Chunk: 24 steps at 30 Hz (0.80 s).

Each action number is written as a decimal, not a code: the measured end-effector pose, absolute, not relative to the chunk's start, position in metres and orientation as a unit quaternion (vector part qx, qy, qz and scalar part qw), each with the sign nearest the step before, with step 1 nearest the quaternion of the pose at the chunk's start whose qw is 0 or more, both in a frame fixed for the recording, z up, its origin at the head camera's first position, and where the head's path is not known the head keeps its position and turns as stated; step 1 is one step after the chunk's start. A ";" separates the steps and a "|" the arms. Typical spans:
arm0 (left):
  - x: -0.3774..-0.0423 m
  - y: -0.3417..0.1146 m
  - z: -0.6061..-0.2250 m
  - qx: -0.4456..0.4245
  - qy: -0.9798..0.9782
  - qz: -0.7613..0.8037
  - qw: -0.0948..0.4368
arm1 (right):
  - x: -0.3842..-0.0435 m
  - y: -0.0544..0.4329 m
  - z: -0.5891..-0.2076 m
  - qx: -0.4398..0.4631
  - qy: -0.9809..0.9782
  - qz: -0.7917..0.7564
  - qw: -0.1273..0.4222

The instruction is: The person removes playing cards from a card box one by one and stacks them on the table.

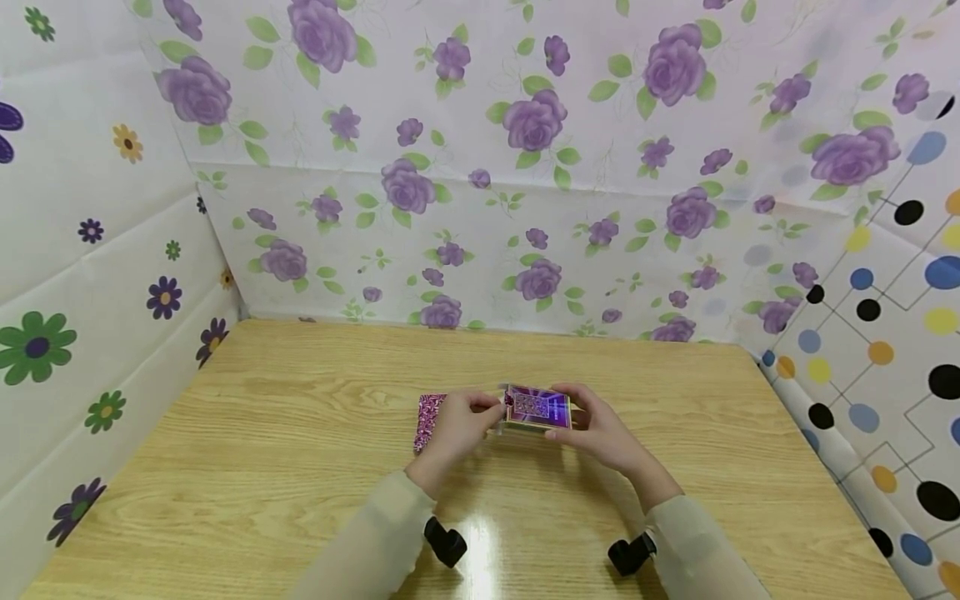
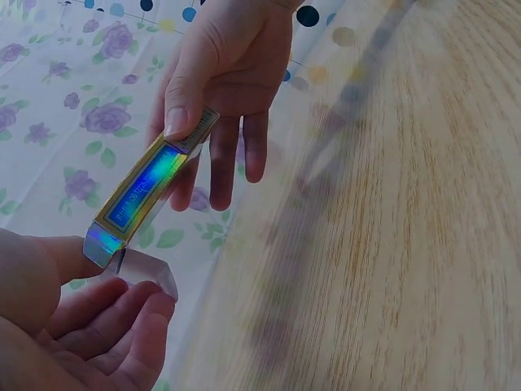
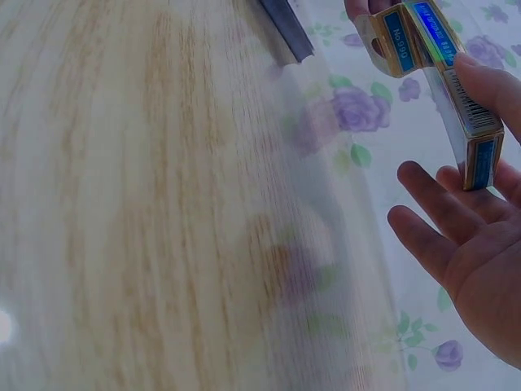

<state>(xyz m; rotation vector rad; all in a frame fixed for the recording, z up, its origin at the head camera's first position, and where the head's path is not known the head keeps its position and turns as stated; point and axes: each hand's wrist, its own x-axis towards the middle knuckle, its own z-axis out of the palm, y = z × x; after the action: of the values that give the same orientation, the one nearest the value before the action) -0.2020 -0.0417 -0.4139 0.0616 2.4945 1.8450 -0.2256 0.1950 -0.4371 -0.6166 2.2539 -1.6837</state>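
A shiny purple playing-card box (image 1: 536,407) is held above the table, its flap end turned left and folded open. My right hand (image 1: 603,433) grips the box's other end; the right wrist view shows the thumb on the barcode side (image 3: 470,102), with some fingers extended below. At the flap end, my left hand (image 1: 459,427) pinches the box's edge between thumb and fingers, as seen beside the flap (image 2: 104,244) in the left wrist view. A pink-patterned playing card or stack of cards (image 1: 427,418) lies on the table, partly hidden behind the left hand; its thickness is unclear.
The light wood table (image 1: 300,467) reaches a flowered cloth wall (image 1: 480,242) at the back. Patterned cloths also hang at the left (image 1: 90,275) and right (image 1: 862,350). A black wrist camera sits on each wrist.
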 end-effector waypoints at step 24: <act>-0.199 -0.042 -0.417 0.017 0.807 0.589 0.025 | -0.224 0.194 -0.436 -0.224 0.765 -0.590 0.128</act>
<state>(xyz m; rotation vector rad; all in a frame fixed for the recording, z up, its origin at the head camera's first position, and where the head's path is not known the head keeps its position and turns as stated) -0.1986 -0.0419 -0.4168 0.0529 2.4967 1.8224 -0.2244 0.1942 -0.4358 -0.6524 2.2254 -1.7168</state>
